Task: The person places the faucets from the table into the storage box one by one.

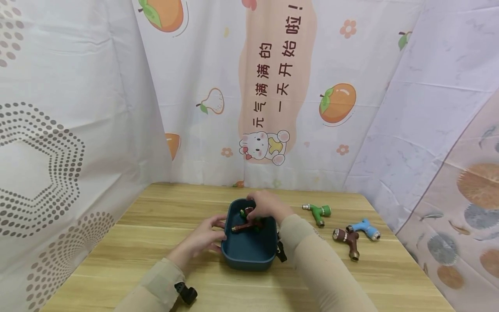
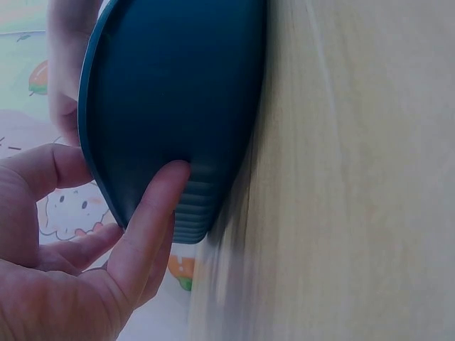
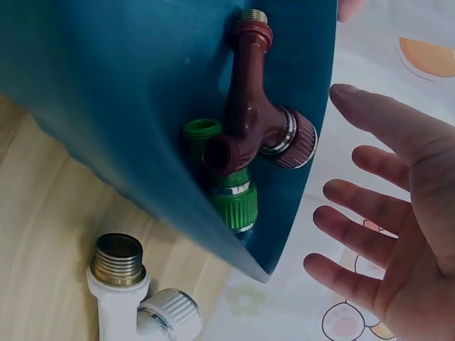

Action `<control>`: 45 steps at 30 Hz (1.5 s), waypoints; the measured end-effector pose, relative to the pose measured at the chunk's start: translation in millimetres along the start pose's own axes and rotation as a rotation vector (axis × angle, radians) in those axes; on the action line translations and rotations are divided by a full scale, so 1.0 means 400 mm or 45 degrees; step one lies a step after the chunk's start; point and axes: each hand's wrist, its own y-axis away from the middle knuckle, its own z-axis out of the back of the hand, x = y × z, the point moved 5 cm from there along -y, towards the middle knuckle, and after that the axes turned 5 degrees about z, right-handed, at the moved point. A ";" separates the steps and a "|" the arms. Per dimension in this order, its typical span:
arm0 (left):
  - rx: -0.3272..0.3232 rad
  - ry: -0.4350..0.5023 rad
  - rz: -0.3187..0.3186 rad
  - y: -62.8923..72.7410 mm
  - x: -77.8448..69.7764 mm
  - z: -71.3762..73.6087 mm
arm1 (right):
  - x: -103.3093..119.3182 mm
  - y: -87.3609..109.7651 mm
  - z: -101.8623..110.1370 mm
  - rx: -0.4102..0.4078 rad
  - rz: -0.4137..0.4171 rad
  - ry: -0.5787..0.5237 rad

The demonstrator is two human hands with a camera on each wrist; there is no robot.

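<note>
A dark teal plastic bin (image 1: 251,248) stands on the wooden table. My left hand (image 1: 206,234) rests against its left side; in the left wrist view, fingertips touch the outer wall and rim. Over the bin's far end is my right hand (image 1: 269,204). The right wrist view shows this hand's fingers (image 3: 359,202) spread beside the rim, holding nothing. Inside the bin, a dark red tap (image 3: 249,114) lies across a green tap (image 3: 234,206), which it partly covers.
To the right on the table lie another green tap (image 1: 319,213), a blue tap (image 1: 364,228) and a brown tap (image 1: 351,242). A white tap (image 3: 121,298) lies close outside the bin, mostly hidden by my right arm in the head view. Printed curtains (image 1: 210,143) surround the table.
</note>
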 end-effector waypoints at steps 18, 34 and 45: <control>0.002 0.018 0.008 -0.004 0.004 0.002 | -0.008 0.002 0.012 -0.020 0.034 -0.004; -0.003 -0.004 -0.008 -0.002 -0.004 0.000 | -0.021 0.044 0.063 -0.049 0.120 -0.094; -0.005 -0.011 -0.011 0.000 -0.002 0.000 | -0.037 0.096 0.096 -0.130 0.122 -0.104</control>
